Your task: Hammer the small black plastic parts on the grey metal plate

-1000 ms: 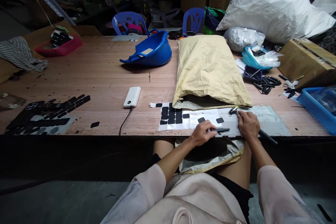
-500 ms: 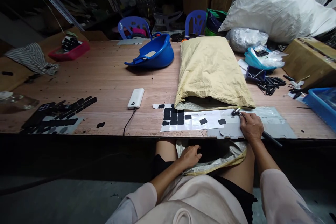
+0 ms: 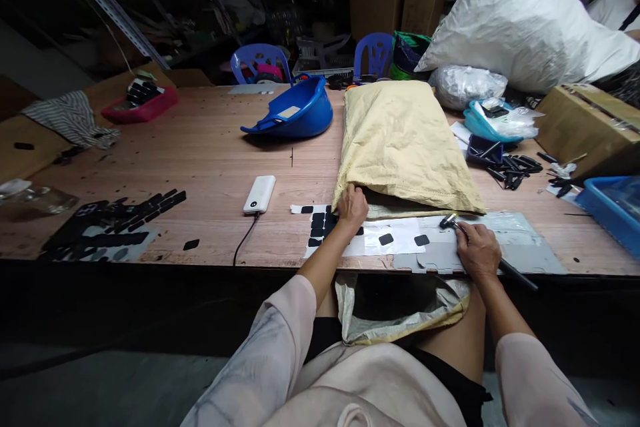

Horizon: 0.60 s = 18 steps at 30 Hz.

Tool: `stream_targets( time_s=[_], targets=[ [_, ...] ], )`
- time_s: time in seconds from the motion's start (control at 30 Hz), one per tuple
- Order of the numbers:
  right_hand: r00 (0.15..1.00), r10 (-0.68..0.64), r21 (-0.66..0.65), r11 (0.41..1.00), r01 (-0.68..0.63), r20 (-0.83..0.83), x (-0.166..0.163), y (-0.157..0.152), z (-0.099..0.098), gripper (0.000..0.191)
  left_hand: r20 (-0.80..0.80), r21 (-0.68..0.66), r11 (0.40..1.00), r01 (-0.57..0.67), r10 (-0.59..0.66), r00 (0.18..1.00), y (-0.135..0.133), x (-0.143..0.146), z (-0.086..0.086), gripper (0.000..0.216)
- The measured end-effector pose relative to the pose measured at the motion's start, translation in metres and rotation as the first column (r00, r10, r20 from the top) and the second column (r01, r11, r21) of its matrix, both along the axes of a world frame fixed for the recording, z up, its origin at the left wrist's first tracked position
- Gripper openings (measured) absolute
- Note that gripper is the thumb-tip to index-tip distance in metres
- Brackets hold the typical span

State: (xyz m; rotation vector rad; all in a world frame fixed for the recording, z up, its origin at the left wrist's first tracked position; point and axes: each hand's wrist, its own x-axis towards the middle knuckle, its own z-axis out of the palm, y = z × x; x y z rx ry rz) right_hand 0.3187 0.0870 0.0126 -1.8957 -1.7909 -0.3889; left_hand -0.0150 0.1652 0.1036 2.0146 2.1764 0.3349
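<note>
A stuffed pale yellow sack [image 3: 405, 140] lies on the table with its mouth toward me. My left hand [image 3: 353, 207] is at the left corner of that mouth, fingers bent, their tips hidden by the sack. My right hand [image 3: 479, 248] is closed around a hammer [image 3: 518, 275], its metal head over a grey board at the table edge. White backing paper [image 3: 395, 227] between the hands bears several black rounded pads [image 3: 421, 240]. On my lap a second sack [image 3: 400, 333] gapes, dark inside.
A white power bank [image 3: 259, 194] with a cable lies left of the paper. Behind it is a blue basin [image 3: 300, 110]. More black pads [image 3: 160, 208] lie at far left. At right are black parts [image 3: 515, 170], a cardboard box [image 3: 590, 127] and a blue tray [image 3: 607, 207].
My left hand has gone from the open sack on my lap up to the mouth of the yellow sack. My right hand keeps the hammer in nearly the same place.
</note>
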Motion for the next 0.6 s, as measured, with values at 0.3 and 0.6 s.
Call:
stream_targets(
  time_s=[0.3, 0.6],
  targets=[
    [1.0, 0.0, -0.01, 1.0, -0.001, -0.028, 0.001, 0.0, -0.001, 0.03, -0.12, -0.163, 0.984, -0.074, 0.055, 0.991, 0.033, 0.006, -0.002, 0.028],
    [0.999, -0.016, -0.032, 0.999, 0.015, -0.038, -0.002, 0.0, 0.0, 0.028, 0.002, -0.146, 0.988, -0.051, 0.051, 0.999, 0.0, -0.004, 0.011, 0.023]
  ],
)
